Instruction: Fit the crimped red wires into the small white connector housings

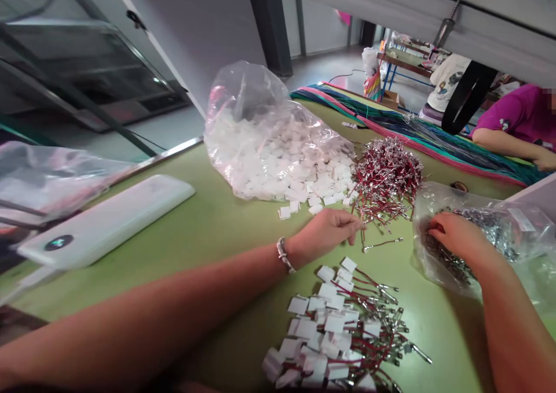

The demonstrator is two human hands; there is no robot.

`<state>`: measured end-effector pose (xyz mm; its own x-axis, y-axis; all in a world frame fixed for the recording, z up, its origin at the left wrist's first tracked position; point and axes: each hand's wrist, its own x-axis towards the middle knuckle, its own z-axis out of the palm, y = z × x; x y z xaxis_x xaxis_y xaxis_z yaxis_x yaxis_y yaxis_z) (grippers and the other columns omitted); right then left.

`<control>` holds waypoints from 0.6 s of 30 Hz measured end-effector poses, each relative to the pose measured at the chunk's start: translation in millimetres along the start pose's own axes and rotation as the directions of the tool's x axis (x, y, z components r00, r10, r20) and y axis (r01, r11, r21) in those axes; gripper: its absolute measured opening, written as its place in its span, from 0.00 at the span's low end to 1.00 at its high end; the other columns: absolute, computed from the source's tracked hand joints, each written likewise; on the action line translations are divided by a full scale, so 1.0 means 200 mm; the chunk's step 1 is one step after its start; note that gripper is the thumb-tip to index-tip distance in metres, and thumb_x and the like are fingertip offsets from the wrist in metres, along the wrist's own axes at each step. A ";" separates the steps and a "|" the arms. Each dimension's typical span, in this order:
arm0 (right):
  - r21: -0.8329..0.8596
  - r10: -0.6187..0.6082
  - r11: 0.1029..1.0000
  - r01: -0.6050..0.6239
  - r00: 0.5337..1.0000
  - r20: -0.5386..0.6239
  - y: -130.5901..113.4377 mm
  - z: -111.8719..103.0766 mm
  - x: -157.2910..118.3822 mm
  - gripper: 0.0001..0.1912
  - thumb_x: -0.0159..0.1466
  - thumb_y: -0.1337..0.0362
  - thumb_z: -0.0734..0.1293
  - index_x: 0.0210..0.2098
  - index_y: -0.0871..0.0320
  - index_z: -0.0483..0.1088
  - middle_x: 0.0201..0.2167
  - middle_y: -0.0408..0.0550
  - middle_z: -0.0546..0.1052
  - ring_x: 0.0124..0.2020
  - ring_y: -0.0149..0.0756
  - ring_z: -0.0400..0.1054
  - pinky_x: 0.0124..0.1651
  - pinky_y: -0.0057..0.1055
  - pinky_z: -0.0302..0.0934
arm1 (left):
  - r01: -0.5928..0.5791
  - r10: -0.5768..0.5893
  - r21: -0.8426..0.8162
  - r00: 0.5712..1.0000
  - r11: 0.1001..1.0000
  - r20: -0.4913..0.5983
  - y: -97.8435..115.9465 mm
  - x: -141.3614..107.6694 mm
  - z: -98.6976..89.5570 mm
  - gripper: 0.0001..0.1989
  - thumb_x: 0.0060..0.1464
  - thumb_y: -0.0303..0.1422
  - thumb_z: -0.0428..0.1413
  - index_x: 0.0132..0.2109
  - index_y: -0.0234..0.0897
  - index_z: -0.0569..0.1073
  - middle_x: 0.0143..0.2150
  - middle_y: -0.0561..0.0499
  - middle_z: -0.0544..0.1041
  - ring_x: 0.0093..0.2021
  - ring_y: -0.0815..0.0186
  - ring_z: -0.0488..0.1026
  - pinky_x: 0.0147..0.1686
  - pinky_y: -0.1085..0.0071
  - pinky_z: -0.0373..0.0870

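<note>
My left hand [332,234] is closed in a pinch at the near edge of a pile of short red wires [386,176] with metal terminals. One thin red wire shows at its fingertips. A single loose wire [382,245] lies just beyond them. My right hand [460,239] reaches into a clear plastic bag [428,205] of small dark metal parts [490,225], its fingers curled together; what they grip is hidden. Nearer to me lies a heap of white plastic pieces [334,322] with red wires and metal ends attached.
A large clear bag [243,100] spills white plastic pieces [299,190] onto the green table [208,225]. A long white device [117,219] lies at left. Bundled coloured cables [391,124] run along the far edge. Another person's arm [499,144] rests at far right.
</note>
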<state>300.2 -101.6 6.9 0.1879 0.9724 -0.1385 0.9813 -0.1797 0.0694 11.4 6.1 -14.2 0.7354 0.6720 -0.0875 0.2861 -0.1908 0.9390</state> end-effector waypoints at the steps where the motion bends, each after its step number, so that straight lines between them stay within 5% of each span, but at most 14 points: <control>1: 0.016 -0.028 0.999 0.029 1.000 -0.003 -0.01 0.01 0.01 0.05 0.59 0.65 0.65 0.30 0.56 0.73 0.31 0.48 0.76 0.30 0.35 0.68 0.30 0.29 0.53 | 0.004 -0.004 -0.006 1.000 1.000 0.004 0.00 0.00 0.00 0.18 0.56 0.40 0.51 0.22 0.34 0.70 0.21 0.53 0.70 0.24 0.74 0.63 0.30 0.75 0.61; 8: 0.061 -0.059 0.996 0.065 0.995 -0.083 -0.02 -0.01 0.01 0.07 0.60 0.66 0.63 0.28 0.56 0.72 0.30 0.48 0.75 0.30 0.36 0.68 0.32 0.30 0.55 | 0.028 -0.026 -0.067 0.999 0.997 0.030 -0.02 0.01 0.01 0.13 0.54 0.39 0.54 0.30 0.33 0.75 0.24 0.53 0.73 0.25 0.74 0.65 0.27 0.76 0.61; 12: 0.241 0.032 0.970 0.023 0.975 -0.221 -0.16 -0.04 -0.04 0.09 0.63 0.60 0.61 0.35 0.55 0.72 0.24 0.45 0.76 0.25 0.37 0.67 0.29 0.31 0.56 | 0.026 -0.018 -0.152 0.999 0.988 0.051 -0.02 0.00 0.03 0.09 0.52 0.36 0.56 0.31 0.33 0.76 0.24 0.53 0.73 0.25 0.74 0.66 0.28 0.75 0.63; 15: 0.556 -0.062 0.804 0.213 0.959 -0.278 -0.36 -0.03 -0.10 0.12 0.64 0.56 0.61 0.39 0.53 0.73 0.29 0.45 0.78 0.28 0.36 0.70 0.32 0.30 0.61 | 0.017 -0.007 -0.193 0.998 0.981 0.055 -0.02 0.00 0.05 0.08 0.51 0.34 0.57 0.31 0.33 0.76 0.24 0.54 0.73 0.25 0.74 0.66 0.28 0.75 0.63; 18: 0.654 -0.086 0.695 0.300 0.937 -0.339 -0.54 0.01 -0.13 0.11 0.64 0.58 0.61 0.37 0.54 0.74 0.28 0.45 0.78 0.27 0.34 0.70 0.31 0.30 0.63 | 0.010 0.008 -0.196 0.996 0.981 0.088 -0.01 -0.01 0.05 0.08 0.52 0.34 0.56 0.31 0.33 0.77 0.24 0.54 0.73 0.25 0.74 0.66 0.28 0.76 0.63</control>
<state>189.7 -107.5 0.1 0.0774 0.9769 0.1990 0.7659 0.0695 -0.6392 15.9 -2.8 -19.5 0.7890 0.6046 -0.1093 0.1676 -0.0406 0.9850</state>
